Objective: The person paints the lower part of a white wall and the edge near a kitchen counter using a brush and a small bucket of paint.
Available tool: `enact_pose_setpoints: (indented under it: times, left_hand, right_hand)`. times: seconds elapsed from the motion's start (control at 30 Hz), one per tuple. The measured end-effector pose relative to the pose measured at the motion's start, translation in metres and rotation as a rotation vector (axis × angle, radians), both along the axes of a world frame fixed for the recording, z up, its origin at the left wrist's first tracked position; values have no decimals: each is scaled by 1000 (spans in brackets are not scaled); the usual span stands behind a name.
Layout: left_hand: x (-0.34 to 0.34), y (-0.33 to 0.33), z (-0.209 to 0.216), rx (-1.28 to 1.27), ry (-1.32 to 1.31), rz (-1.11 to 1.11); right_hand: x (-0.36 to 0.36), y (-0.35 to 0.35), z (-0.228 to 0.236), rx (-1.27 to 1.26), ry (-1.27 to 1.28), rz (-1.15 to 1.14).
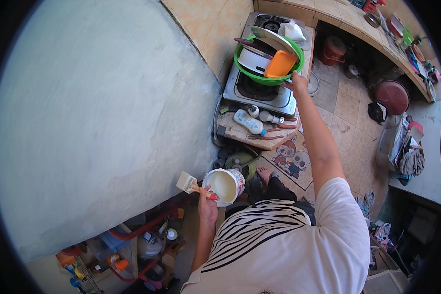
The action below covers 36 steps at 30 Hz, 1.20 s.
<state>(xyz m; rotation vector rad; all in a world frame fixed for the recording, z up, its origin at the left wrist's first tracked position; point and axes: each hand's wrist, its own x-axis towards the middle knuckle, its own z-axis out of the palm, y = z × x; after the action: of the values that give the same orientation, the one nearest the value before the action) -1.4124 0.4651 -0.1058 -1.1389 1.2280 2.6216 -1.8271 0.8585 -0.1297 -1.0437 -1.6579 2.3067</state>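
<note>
My left hand [208, 208] is closed around a flat paintbrush [187, 183] with pale bristles and a red-tipped wooden handle. The same hand is at the rim of a white paint bucket [239, 185] with cream paint inside, and the brush lies across that rim. Stretched far forward, my right hand [297, 85] grips the near right edge of a green basin [254, 77] on the gas stove. Inside the basin are an orange tray [280, 63], a white container [254, 61], plates and other dishes. The right fingers are partly hidden under the rim.
A painted wall [108, 122] rises at the left. Bottles [249, 121] and pliers stand or lie on the tiled ledge before the stove [230, 90]. A green gas cylinder [244, 164] is below it. A cartoon mat [291, 157] lies on the floor; cluttered shelves [147, 245] are lower left.
</note>
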Motion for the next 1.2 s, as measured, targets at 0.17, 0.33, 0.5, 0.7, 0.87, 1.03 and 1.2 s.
enact_pose_setpoints:
  times: [0.17, 0.33, 0.5, 0.7, 0.87, 1.03, 1.2]
  left_hand:
    - [-2, 2, 2, -16, -8, -12]
    - [0, 2, 2, -26, -16, -4]
    - [2, 1, 0, -19, -7, -7]
    - [2, 3, 1, -25, -6, -7]
    - [-3, 6, 0, -18, 11, -31]
    - [-10, 10, -2, -19, 11, -11]
    - [-20, 17, -5, 25, 39, -90]
  right_hand:
    - [-10, 12, -12, 23, 37, 22]
    - [-10, 5, -6, 25, 1, 21]
    - [-8, 7, -3, -2, 5, 25]
    - [-3, 6, -8, 14, 31, 37]
    - [30, -11, -10, 285, 41, -69]
    - [154, -109, 11, 542, 309, 613]
    - [288, -191, 72, 414, 346, 1466]
